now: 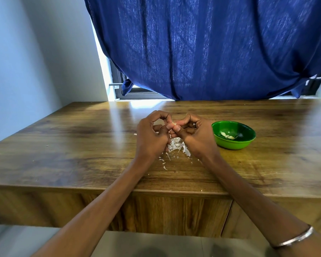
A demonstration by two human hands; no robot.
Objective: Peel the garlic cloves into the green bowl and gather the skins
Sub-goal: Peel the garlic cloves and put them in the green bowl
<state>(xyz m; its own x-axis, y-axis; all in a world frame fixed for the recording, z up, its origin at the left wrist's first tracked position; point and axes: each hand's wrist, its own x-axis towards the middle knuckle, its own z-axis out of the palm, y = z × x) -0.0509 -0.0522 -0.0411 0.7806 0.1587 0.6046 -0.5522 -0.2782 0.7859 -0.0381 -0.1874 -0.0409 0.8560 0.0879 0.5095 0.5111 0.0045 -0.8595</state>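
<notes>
Where both hands meet above the brown wooden table [82,145], 1 small pale garlic clove [174,123] is pinched between the curled fingers of the left hand [152,138] and right hand [196,136]. Beneath them: loose pile of white papery garlic skins [176,147], scraps scattered nearer. Right of the hands: round green plastic bowl [233,143], holding peeled white cloves [227,135]. Far side: dark blue cloth curtain [211,47]. Right wrist: silver metal bangle [295,238].
</notes>
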